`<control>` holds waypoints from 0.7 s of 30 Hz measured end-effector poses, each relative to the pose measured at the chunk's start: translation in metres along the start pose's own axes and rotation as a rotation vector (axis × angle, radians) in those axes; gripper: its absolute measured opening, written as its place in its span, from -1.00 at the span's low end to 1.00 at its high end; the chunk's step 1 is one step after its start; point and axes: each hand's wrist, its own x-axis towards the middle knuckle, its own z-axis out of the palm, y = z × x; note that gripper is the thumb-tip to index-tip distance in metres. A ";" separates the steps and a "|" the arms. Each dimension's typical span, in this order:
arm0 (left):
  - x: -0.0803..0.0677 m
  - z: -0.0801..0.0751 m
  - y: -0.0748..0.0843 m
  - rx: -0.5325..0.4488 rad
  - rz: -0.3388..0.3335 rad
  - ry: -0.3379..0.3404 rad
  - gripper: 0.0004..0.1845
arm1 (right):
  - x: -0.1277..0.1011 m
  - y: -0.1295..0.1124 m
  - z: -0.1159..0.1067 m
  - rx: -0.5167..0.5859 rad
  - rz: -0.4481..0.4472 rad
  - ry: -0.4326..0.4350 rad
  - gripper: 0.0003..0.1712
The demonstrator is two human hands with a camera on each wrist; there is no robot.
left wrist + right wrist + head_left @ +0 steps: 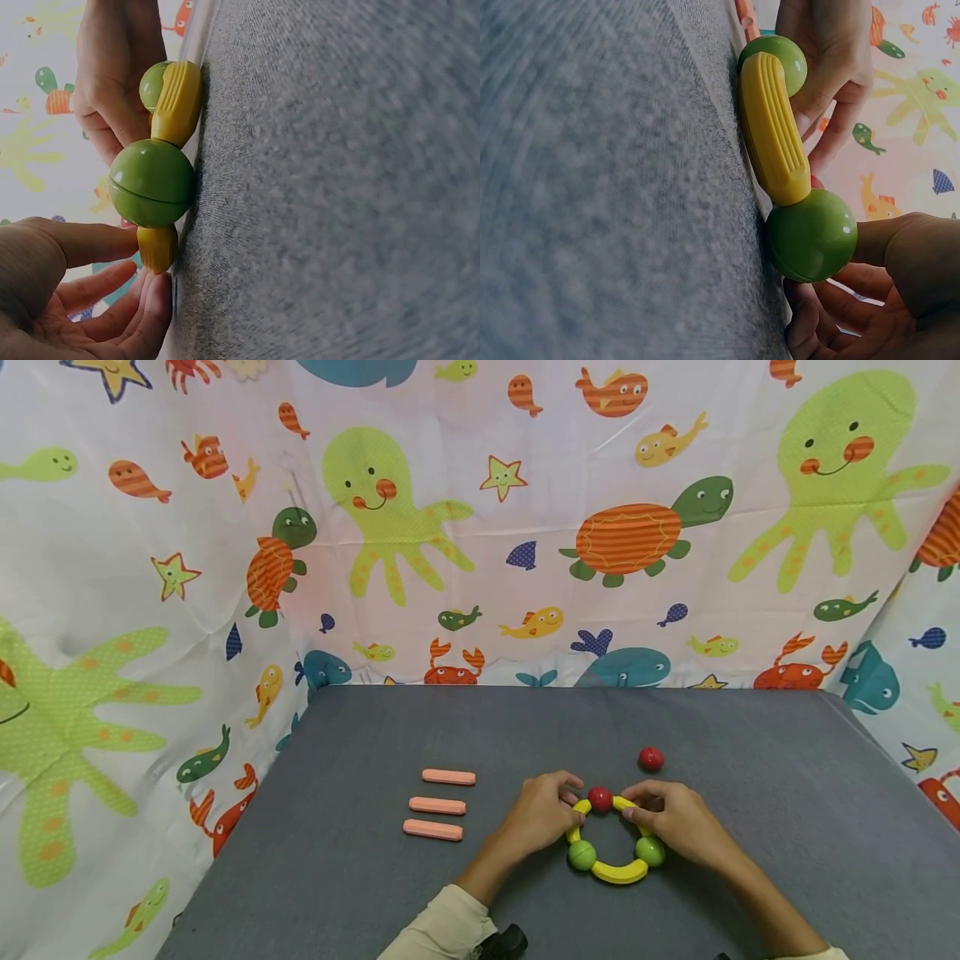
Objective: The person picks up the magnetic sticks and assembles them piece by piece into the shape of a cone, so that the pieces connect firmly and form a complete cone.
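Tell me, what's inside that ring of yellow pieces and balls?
Only bare grey mat shows inside the ring. The left hand and right hand pinch its top beside the red ball, covering the joints there.

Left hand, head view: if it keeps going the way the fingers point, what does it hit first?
The left hand points rightward at the red ball topping the yellow ring. It would probably meet that ball first, then the right hand just beyond. Depth looks level on the table.
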 end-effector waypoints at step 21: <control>-0.023 -0.021 -0.002 -0.033 0.096 -0.045 -0.69 | -0.003 0.001 0.006 0.006 -0.275 -0.015 -0.50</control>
